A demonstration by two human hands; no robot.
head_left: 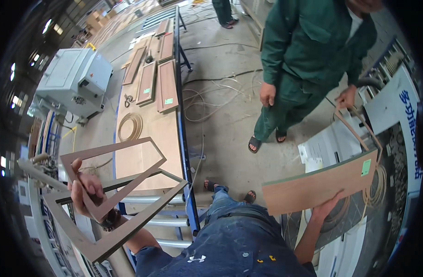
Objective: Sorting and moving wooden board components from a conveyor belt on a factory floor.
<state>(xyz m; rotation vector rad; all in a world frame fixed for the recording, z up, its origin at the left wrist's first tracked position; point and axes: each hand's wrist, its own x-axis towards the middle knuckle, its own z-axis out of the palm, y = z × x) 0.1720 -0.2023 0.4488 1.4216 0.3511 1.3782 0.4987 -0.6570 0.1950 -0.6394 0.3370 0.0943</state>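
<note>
My left hand (88, 188) is closed around one side of a wooden frame (124, 190), raised above the roller table's near end. A second, similar frame (142, 224) hangs just below, crossing over my left forearm. I cannot tell whether my fingers also grip that one. On the other side, my right hand (327, 207) holds a flat brown wooden panel (313, 187) by its lower edge. The panel is tilted, with a green label (366, 167) near its right end. Part of my right fingers is hidden by the panel.
Several framed panels (166, 83) and a coil (130, 127) lie on the board-topped table (149, 138). Across from me stands a co-worker (313, 55) in green, one hand at thin wooden strips (352, 127). Cables (211, 99) trail over the floor. A grey machine (73, 78) stands left.
</note>
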